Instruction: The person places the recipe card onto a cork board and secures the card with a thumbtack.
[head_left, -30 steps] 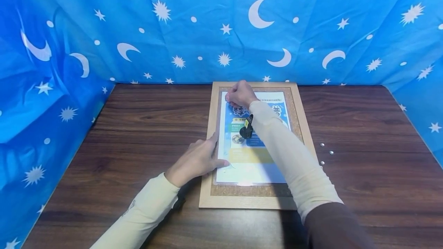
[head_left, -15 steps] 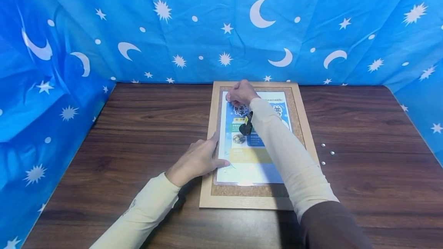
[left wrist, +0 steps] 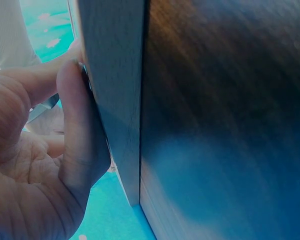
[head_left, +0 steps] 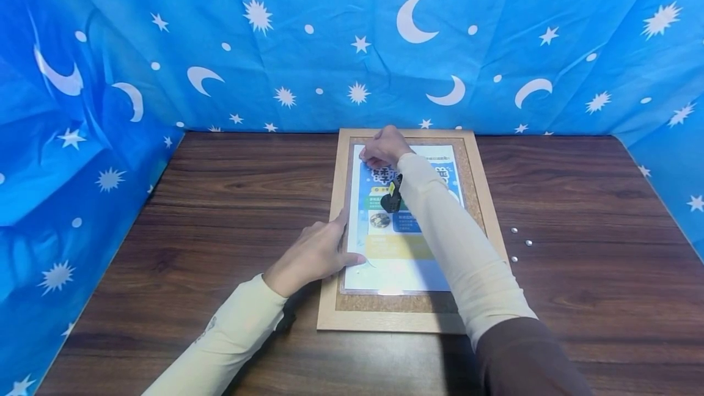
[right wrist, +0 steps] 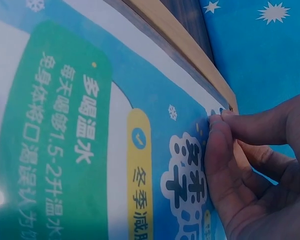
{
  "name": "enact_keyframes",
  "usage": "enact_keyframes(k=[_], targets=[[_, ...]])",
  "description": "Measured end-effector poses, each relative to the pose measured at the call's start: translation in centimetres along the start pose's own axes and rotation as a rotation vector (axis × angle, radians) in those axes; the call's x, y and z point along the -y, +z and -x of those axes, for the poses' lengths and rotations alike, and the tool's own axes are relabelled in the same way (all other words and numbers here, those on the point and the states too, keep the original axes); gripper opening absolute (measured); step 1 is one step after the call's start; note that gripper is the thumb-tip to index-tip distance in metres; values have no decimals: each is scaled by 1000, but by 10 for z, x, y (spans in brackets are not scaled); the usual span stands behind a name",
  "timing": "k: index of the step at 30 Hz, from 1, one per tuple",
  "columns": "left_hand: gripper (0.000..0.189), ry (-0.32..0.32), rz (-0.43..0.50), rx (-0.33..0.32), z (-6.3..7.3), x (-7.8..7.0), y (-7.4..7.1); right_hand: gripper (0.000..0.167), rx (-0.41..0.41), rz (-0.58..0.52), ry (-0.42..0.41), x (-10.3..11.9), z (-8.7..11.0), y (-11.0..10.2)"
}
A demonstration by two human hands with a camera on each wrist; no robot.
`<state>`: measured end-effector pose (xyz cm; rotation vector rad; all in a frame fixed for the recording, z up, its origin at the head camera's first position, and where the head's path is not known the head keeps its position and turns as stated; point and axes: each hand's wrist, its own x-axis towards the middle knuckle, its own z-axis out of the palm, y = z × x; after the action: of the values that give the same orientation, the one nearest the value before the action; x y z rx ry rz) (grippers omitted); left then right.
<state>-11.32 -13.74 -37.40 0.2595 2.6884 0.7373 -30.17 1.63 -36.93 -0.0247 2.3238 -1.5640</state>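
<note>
A printed poster (head_left: 396, 274) in a clear sleeve lies on a wood-framed cork board (head_left: 385, 322). My right hand (head_left: 387, 148) is at the poster's upper left corner, its thumb and index finger pinching a small thumbtack; the fingertips hide most of it. In the right wrist view, those fingertips (right wrist: 219, 120) are right at the poster's surface by the frame. My left hand (head_left: 310, 255) rests on the board's left side, thumb over the poster's edge and fingers extended along the frame. The left wrist view shows this hand (left wrist: 45, 135) against the wooden frame (left wrist: 115, 100).
Three small silvery thumbtacks (head_left: 528, 242) lie on the dark wooden table (head_left: 231, 200) to the right of the board. A blue curtain (head_left: 330, 47) with moons and stars hangs behind the table and along both sides. The right forearm crosses over the poster.
My right hand stays at the upper left corner, its wrist turning slightly. The left hand keeps its place, and the poster and board lie as before.
</note>
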Motion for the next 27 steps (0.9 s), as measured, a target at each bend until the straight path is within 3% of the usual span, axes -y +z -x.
enact_keyframes(k=[3, 11, 18, 27], targets=[[103, 0, 4, 1, 0, 0, 0, 30, -4, -14, 5, 0, 0, 0], [102, 0, 16, 12, 0, -1, 0, 26, 7, -49, 15, 0, 0, -1], [103, -2, 20, 11, 0, -1, -1, 5, 9, -79, 28, -1, -1, -1], [102, -8, 14, 7, 0, -1, -2, 16, -27, -24, 41, -3, -6, 1]])
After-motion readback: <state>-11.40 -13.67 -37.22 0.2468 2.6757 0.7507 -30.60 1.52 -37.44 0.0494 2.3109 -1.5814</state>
